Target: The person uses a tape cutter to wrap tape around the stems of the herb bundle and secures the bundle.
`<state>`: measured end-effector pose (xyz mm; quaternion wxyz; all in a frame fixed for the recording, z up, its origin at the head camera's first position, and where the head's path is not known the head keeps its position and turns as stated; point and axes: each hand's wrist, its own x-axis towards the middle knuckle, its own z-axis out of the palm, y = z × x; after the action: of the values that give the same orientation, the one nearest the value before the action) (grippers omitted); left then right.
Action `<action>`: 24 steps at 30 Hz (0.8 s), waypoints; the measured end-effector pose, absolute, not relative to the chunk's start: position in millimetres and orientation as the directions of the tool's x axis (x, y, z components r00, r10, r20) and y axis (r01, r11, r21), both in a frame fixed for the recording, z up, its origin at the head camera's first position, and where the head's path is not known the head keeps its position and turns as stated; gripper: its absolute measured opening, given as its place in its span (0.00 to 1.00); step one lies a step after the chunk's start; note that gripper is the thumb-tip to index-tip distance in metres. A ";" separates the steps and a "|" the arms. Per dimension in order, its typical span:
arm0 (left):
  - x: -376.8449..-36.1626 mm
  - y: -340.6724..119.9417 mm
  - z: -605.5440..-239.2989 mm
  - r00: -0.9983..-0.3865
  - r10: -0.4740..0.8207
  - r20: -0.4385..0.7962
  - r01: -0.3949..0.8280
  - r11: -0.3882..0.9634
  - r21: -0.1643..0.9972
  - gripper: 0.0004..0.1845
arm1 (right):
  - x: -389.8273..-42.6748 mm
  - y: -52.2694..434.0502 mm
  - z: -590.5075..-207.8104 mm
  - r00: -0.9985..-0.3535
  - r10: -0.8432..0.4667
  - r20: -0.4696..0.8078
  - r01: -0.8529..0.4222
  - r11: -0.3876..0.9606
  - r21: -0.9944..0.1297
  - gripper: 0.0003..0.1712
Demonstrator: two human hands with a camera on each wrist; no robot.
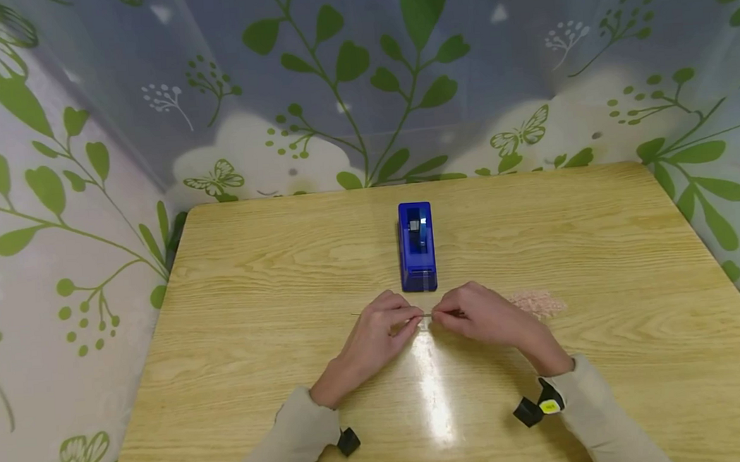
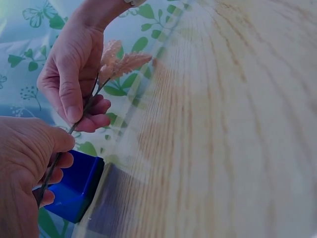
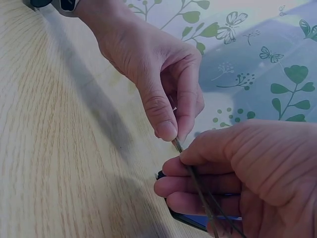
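A sprig with pale pink, leaf-like fronds (image 1: pixel 538 303) and thin dark stems (image 3: pixel 198 186) stretches sideways between both hands, above the table. My left hand (image 1: pixel 376 333) pinches the stems between thumb and fingers, and a thin stem end sticks out past it to the left. Close beside it, my right hand (image 1: pixel 486 316) pinches the stems on the frond side, thumb against fingers. In the left wrist view two stems part near the pink fronds (image 2: pixel 119 65). A blue tape dispenser (image 1: pixel 418 270) stands just beyond the fingertips; neither hand holds it. Whether tape is on the stems cannot be made out.
The light wood-grain table (image 1: pixel 270 265) lies under both hands, with a glare streak in front of them. Behind it and at the sides hangs a leaf-and-butterfly patterned curtain (image 1: pixel 224 137). A small black device (image 1: pixel 529 412) is strapped at the right wrist.
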<state>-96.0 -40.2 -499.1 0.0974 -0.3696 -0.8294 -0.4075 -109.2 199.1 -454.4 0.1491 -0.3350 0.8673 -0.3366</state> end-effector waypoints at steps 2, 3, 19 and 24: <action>-96.2 -39.8 -499.3 -0.708 0.531 0.465 0.693 0.397 0.601 0.04 | -109.0 199.3 -453.0 -0.735 -0.678 -0.027 -0.485 0.553 -0.678 0.11; -96.4 -39.4 -499.3 -0.707 0.529 0.468 0.695 0.398 0.599 0.04 | -108.8 199.2 -452.4 -0.737 -0.676 -0.024 -0.488 0.556 -0.673 0.10; -96.9 -34.1 -495.9 -0.740 0.519 0.428 0.663 0.461 0.589 0.05 | -108.7 201.3 -451.6 -0.755 -0.654 0.049 -0.549 0.589 -0.593 0.07; -96.9 -32.5 -492.2 -0.791 0.542 0.282 0.592 0.563 0.577 0.08 | -107.7 199.1 -452.7 -0.761 -0.647 0.057 -0.552 0.598 -0.581 0.06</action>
<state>-96.9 -32.5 -492.2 0.0362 -0.3210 -0.8832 -0.3400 -107.7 199.1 -452.7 0.0797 -0.3366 0.8904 -0.2959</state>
